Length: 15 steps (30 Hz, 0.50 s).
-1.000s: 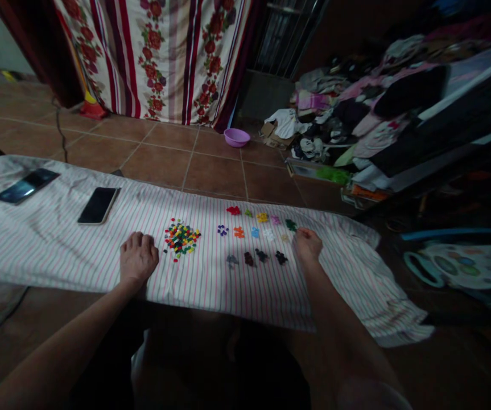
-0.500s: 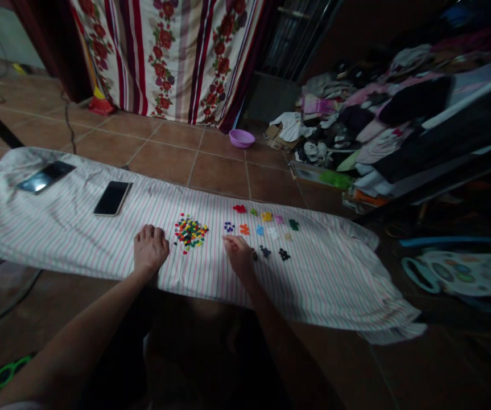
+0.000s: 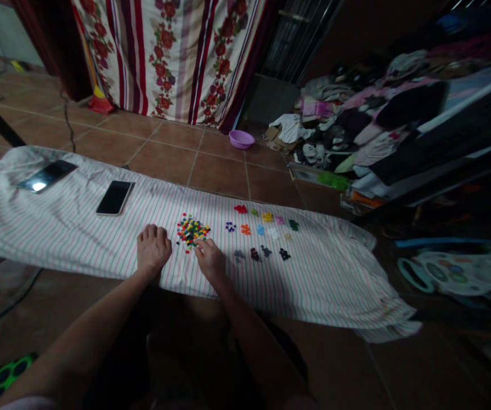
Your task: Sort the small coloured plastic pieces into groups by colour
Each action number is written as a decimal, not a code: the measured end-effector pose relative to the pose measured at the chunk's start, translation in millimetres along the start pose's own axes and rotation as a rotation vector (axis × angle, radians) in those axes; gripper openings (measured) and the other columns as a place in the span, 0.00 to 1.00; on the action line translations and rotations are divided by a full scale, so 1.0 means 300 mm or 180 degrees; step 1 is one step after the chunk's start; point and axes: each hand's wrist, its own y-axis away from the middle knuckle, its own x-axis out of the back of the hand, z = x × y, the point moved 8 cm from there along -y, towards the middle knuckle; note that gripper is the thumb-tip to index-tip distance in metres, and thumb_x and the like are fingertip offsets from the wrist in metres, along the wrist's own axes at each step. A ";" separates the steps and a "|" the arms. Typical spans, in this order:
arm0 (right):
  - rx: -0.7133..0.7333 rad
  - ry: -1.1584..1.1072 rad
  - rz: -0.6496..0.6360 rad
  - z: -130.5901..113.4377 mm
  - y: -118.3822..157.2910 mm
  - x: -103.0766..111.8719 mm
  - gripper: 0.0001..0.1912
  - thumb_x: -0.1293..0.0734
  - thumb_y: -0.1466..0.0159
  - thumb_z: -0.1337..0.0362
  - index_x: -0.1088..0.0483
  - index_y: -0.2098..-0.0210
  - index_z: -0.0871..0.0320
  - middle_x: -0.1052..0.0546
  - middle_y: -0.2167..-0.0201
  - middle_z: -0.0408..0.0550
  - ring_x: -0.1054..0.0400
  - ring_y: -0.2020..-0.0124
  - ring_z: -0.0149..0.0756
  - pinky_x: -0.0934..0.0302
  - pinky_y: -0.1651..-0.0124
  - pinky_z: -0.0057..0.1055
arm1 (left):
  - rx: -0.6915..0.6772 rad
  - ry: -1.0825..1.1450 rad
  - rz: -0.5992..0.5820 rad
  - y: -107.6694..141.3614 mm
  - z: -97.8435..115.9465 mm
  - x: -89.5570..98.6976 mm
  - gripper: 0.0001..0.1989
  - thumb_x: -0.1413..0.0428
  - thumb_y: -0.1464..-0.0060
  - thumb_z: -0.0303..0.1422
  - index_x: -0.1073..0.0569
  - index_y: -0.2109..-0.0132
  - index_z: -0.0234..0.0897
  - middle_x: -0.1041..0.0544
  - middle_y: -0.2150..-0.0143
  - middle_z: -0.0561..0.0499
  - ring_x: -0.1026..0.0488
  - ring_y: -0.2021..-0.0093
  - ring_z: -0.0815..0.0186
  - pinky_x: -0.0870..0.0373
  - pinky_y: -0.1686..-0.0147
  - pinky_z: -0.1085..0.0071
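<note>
A mixed pile of tiny coloured pieces (image 3: 191, 229), looking like beads or small bricks, lies on the striped cloth (image 3: 151, 196). My right hand (image 3: 210, 259) is at the pile's lower right edge, thumb and fingertips drawn together in a pinch. Whatever is between them is too small to make out. Left of the pile, my left hand (image 3: 153, 249) rests palm down on the cloth, holding nothing. To the right sit small single-colour groups, among them red pieces (image 3: 240, 209), orange pieces (image 3: 246, 229), dark blue pieces (image 3: 230, 226), grey pieces (image 3: 239, 256) and black pieces (image 3: 284, 254).
A phone (image 3: 115, 198) and a second dark-screened device (image 3: 48, 175) lie on the cloth at left. Beyond, a purple basin (image 3: 241, 139) stands on the tiled floor before a flowered curtain (image 3: 164, 57). Heaped clothes (image 3: 356, 114) fill the right side.
My right hand has moved left from beside the sorted groups to the mixed pile, uncovering the grey group. My left hand stays in place on the cloth.
</note>
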 end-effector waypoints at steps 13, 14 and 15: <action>-0.0176 -0.0405 0.0309 0.024 0.018 0.009 0.07 0.38 0.36 0.64 0.28 0.62 0.54 0.24 0.64 0.43 0.30 0.65 0.32 0.41 0.62 0.25 | 0.0560 0.1415 0.0127 0.010 -0.057 0.025 0.13 0.54 0.45 0.35 0.29 0.59 0.35 0.27 0.53 0.39 0.32 0.50 0.55 0.35 0.50 0.58; -0.0170 -0.0451 0.0332 0.027 0.021 0.010 0.07 0.38 0.37 0.64 0.28 0.62 0.54 0.24 0.65 0.43 0.31 0.66 0.32 0.41 0.62 0.26 | 0.0671 0.1713 0.0047 0.018 -0.040 0.043 0.13 0.54 0.45 0.36 0.29 0.59 0.36 0.27 0.56 0.41 0.31 0.52 0.56 0.34 0.50 0.59; -0.0167 -0.0474 0.0350 0.029 0.023 0.010 0.07 0.38 0.37 0.64 0.28 0.63 0.54 0.24 0.66 0.43 0.31 0.67 0.32 0.41 0.62 0.26 | 0.0747 0.2079 -0.0109 0.032 -0.009 0.065 0.12 0.54 0.45 0.37 0.29 0.61 0.37 0.26 0.59 0.43 0.30 0.54 0.58 0.34 0.51 0.60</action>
